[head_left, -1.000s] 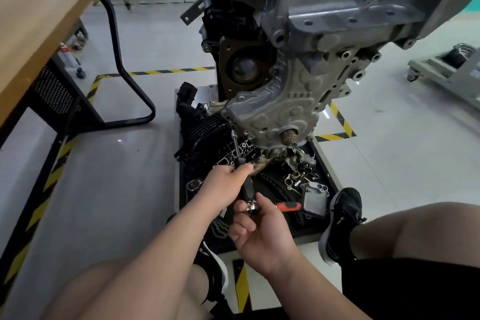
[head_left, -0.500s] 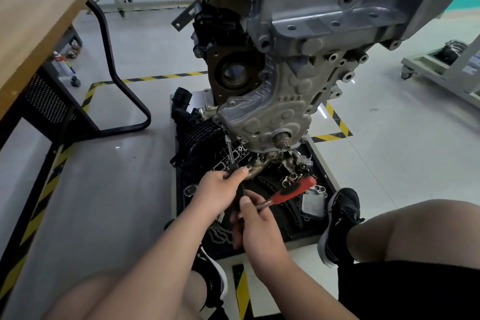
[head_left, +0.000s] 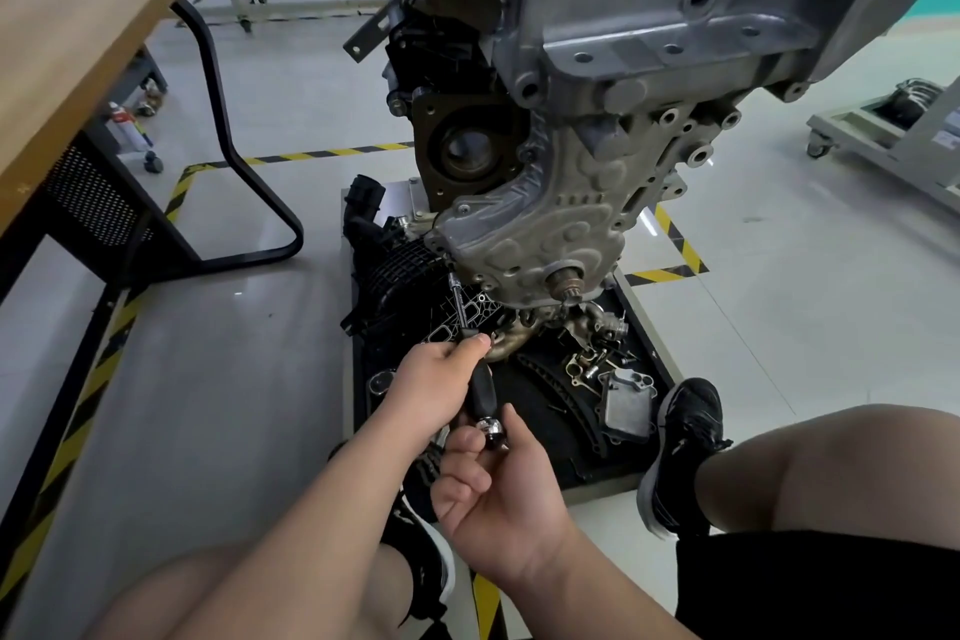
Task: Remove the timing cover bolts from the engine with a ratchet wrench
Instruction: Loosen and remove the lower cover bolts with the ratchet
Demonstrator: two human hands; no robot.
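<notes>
The grey engine (head_left: 649, 16) hangs in front of me, with its silver timing cover (head_left: 545, 224) facing me. A thin steel extension bar (head_left: 458, 299) runs from a bolt at the cover's lower left edge down into a black handle (head_left: 483, 390). My left hand (head_left: 431, 390) is closed around that handle's upper part. My right hand (head_left: 498, 483) holds the chrome head of the ratchet wrench (head_left: 491, 429) at the handle's lower end. The ratchet's red grip is hidden by my right hand.
A black tray (head_left: 649, 353) under the engine holds several removed parts and bolts. A wooden table (head_left: 78, 42) with a black tube leg (head_left: 249, 203) stands at left. A grey cart (head_left: 883, 135) is at far right. My black shoe (head_left: 685, 452) rests by the tray.
The ratchet's red grip stuck out to the upper right half a second ago; it has swung back and is now hidden by my right hand. My left hand stays on the black handle.
</notes>
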